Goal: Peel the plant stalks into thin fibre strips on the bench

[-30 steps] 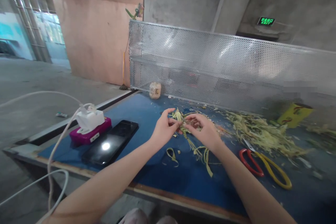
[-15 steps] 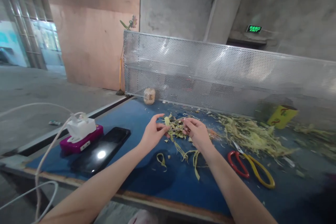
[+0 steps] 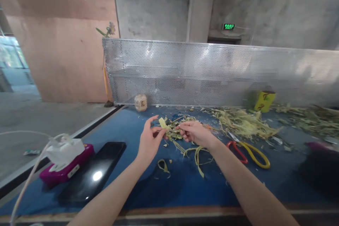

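My left hand [image 3: 149, 139] and my right hand [image 3: 194, 132] meet over the blue table top [image 3: 185, 183], both pinching a small bundle of pale green and yellow leaf strips [image 3: 172, 130]. The left fingers grip a short strip end that sticks up. The right fingers close on the other side of the bundle. Longer strips [image 3: 197, 153] trail from the bundle onto the table toward me. One curled strip [image 3: 162, 166] lies loose below my left hand.
Red-and-yellow scissors [image 3: 247, 150] lie right of my right wrist. A big heap of leaf strips [image 3: 243, 125] spreads behind them. A black phone [image 3: 92, 173] and a magenta box with a white charger [image 3: 65, 157] sit at left. A perforated metal screen [image 3: 212, 72] backs the table, with a small jar [image 3: 141, 102] and a yellow cup [image 3: 265, 100] before it.
The view has swung right and the hands now sit nearer the centre. Both hands stay closed on the strip bundle, with the left fingers shifted slightly on it.
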A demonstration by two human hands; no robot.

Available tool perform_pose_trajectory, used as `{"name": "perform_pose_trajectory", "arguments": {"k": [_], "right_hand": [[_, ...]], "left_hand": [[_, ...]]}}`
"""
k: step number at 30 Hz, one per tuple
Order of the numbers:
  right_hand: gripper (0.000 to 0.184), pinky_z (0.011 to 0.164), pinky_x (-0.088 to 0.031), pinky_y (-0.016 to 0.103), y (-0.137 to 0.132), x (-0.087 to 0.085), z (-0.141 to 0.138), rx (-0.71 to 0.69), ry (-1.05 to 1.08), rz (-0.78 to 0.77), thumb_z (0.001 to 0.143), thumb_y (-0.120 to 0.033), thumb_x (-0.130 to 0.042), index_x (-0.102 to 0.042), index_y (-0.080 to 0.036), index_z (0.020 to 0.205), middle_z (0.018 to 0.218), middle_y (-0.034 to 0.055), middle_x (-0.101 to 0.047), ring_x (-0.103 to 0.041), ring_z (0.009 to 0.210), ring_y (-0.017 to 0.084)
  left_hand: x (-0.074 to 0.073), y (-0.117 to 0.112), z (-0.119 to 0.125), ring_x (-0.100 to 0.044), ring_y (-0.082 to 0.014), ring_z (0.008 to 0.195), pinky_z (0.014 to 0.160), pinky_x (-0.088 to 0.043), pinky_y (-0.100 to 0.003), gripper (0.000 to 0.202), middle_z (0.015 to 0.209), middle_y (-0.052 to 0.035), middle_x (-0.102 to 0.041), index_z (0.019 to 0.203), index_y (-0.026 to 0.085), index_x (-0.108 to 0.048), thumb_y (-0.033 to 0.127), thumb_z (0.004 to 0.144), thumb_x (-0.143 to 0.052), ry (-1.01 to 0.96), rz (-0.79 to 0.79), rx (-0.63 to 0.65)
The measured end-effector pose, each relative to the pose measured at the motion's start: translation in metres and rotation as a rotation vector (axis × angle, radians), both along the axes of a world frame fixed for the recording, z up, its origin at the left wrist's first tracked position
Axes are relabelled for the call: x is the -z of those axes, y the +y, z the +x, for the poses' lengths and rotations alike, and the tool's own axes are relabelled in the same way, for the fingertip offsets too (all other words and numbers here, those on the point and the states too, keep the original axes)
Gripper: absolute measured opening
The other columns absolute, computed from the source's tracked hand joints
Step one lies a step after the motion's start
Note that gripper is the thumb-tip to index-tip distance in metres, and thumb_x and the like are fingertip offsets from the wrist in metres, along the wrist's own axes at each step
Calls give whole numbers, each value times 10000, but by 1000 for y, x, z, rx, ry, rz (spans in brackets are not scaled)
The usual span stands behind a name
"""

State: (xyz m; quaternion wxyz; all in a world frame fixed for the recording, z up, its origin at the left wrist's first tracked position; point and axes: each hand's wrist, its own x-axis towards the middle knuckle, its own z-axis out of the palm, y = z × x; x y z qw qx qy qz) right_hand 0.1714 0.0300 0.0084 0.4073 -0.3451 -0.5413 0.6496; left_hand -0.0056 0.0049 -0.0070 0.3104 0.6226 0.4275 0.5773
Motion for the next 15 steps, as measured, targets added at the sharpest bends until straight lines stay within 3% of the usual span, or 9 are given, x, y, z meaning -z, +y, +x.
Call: {"name": "perform_pose_trajectory", "arguments": {"k": [5,9,12,15], "right_hand": [[88,442,-441,140,9,8,-2,187,63,-24,715,-156,-587,-611,-91,768,537,-31,-539,-495,421,27],[171,454,-467,183,9,6,0,334,125,172,670,-206,-639,-548,-143,800,545,-41,-563,-515,437,59],[176,454,-472,224,5,2,0,281,7,394,655,-269,-646,-543,-156,742,548,-34,-570,-524,440,85],[141,493,-457,206,1,2,-2,160,-142,513,670,-276,-625,-577,-147,700,579,-21,-585,-522,464,70]], "left_hand": [[1,-1,3,-617,-147,545,648,-474,-294,467,611,38,-625,1137,196,-348,273,726,-555,55,14,109],[2,-1,6,-610,-147,541,645,-466,-298,448,581,46,-612,1127,192,-351,248,729,-548,105,-11,193],[1,-2,6,-606,-140,522,600,-455,-276,452,578,47,-610,1126,185,-345,258,730,-549,73,-46,228],[-1,-3,7,-605,-135,514,549,-438,-246,457,586,38,-620,1119,177,-350,266,723,-561,59,-72,262]]}}
